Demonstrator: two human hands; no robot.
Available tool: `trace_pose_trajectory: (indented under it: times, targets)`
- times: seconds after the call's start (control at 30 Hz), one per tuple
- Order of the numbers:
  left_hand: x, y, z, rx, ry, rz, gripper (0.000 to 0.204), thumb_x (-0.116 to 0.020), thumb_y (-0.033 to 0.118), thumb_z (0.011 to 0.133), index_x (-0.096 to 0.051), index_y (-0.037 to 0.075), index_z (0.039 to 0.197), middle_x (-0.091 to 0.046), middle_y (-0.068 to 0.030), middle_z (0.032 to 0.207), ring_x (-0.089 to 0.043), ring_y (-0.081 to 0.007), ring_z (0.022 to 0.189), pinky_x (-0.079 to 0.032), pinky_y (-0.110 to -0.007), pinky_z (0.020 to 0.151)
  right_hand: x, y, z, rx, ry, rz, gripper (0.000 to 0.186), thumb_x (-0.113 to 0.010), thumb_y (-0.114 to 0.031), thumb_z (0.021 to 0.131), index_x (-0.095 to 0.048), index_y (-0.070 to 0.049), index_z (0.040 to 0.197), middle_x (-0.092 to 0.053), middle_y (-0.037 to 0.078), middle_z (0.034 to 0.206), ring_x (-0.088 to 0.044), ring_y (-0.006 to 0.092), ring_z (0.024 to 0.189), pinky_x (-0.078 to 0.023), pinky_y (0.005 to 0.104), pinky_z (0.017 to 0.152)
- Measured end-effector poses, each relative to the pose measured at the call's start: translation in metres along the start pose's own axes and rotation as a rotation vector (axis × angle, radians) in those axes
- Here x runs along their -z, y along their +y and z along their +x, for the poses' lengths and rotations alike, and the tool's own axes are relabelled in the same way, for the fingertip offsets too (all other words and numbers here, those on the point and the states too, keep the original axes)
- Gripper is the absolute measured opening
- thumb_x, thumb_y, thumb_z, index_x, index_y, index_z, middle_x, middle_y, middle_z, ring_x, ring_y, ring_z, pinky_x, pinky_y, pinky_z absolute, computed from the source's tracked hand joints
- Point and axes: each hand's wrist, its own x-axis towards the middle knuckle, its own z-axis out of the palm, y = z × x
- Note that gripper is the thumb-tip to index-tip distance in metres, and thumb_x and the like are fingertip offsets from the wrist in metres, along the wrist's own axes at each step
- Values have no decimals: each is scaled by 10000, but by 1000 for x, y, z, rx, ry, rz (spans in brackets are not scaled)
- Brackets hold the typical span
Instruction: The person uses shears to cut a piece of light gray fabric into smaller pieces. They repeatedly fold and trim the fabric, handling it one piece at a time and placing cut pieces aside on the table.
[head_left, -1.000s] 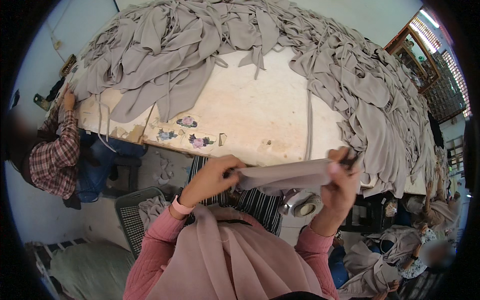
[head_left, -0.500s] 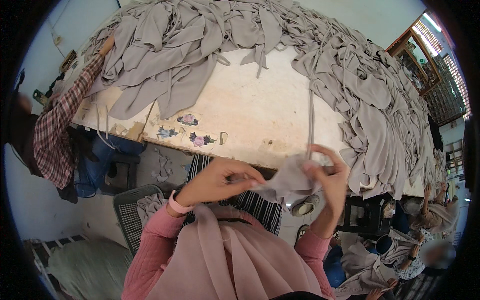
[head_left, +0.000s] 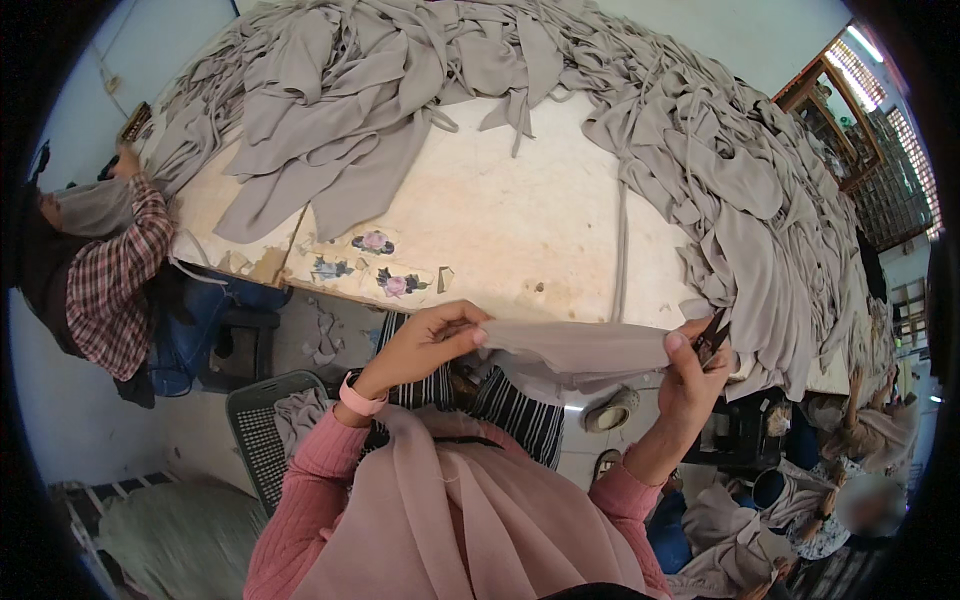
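Observation:
A grey fabric piece (head_left: 580, 352) is stretched between my two hands, just off the table's near edge. My left hand (head_left: 430, 345) pinches its left end between thumb and fingertips. At the other end, my right hand (head_left: 697, 378) grips the cloth with its thumb on top. Dark thread snips (head_left: 711, 336) also sit in my right hand, their points sticking up past the fingers. The cloth hangs in soft folds below its taut upper edge.
Heaps of grey fabric (head_left: 360, 80) cover the far and right parts of the pale table (head_left: 480, 220). A co-worker in a checked shirt (head_left: 115, 270) handles cloth at the left. A green plastic basket (head_left: 255, 420) stands beside me. Other people work at the lower right.
The cloth has gone from bunched to stretched; my right hand moved right and now shows the snips. My left hand rose slightly left. The co-worker pulled cloth toward themselves.

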Motion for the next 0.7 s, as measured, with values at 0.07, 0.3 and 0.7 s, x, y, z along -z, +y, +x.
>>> trace_pose_trajectory:
  times: [0.07, 0.3, 0.7]
  targets:
    - [-1, 11, -5, 11, -32, 9, 213, -608, 196, 958, -593, 8, 1058, -639, -32, 997, -560, -84, 879, -461, -250, 787, -5, -1, 2, -59, -34, -384, 167, -747, -13, 756, -623, 8, 866, -620, 10, 749, -501, 34, 588, -380, 179, 533]
    - [-35, 44, -4, -24, -76, -45, 184, -654, 0, 893, -574, -11, 1058, -662, -45, 945, -623, -97, 880, -480, -238, 799, -52, 7, -13, -203, -680, -173, 274, -719, 64, 766, -681, 22, 1034, -717, 83, 892, -613, 69, 717, -477, 197, 629]
    - [-46, -41, 10, -276, -150, 569, 202, -717, 63, 794, -653, 19, 980, -650, -94, 889, -658, -204, 813, -515, -298, 752, -47, -22, 5, -24, -117, 365, 190, -702, -96, 858, -574, 16, 944, -600, 43, 823, -449, 58, 555, -346, 190, 496]
